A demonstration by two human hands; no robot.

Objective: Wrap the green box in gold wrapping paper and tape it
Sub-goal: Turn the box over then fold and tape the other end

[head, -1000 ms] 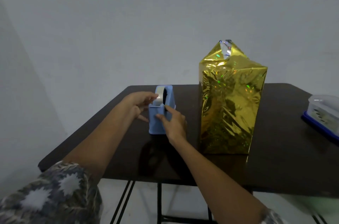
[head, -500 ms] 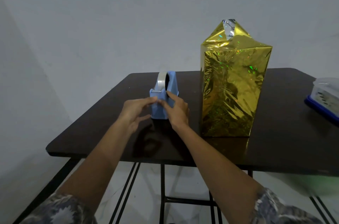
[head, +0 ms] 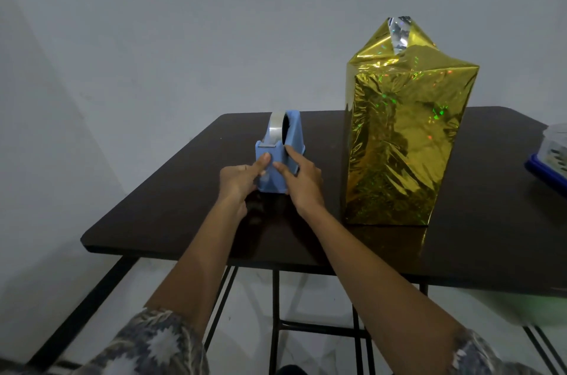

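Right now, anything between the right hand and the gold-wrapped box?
Nothing: the head view shows only a bare strip of dark table between the right hand, gripping the blue tape dispenser, and the gold-wrapped box.

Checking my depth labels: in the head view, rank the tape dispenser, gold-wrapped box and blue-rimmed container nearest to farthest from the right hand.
1. Tape dispenser, held by the right hand, at its left.
2. Gold-wrapped box, standing to its right.
3. Blue-rimmed container, at the picture's right edge.
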